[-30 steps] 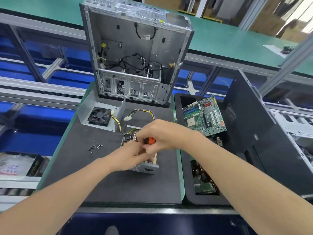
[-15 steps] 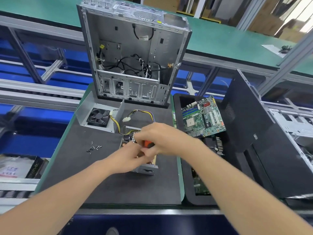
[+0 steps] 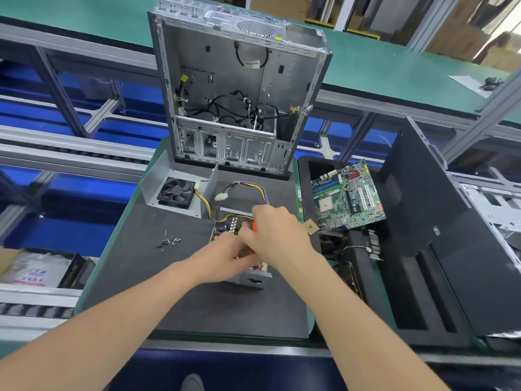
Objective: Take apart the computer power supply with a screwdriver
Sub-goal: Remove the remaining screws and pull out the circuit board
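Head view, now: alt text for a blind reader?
A person works on an opened power supply on a dark mat: the right hand grips an orange screwdriver, the left hand rests on it. An open PC case stands behind; loose screws lie left, a motherboard right.

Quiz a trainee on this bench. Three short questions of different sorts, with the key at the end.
1. True or false: the loose screws lie to the right of the power supply.
2. Which hand grips the orange screwdriver? A. left B. right C. neither
3. Fill in: the thing standing upright at the far end of the mat is the open ___.

Key
1. False: they lie to its left.
2. B: the right hand.
3. case
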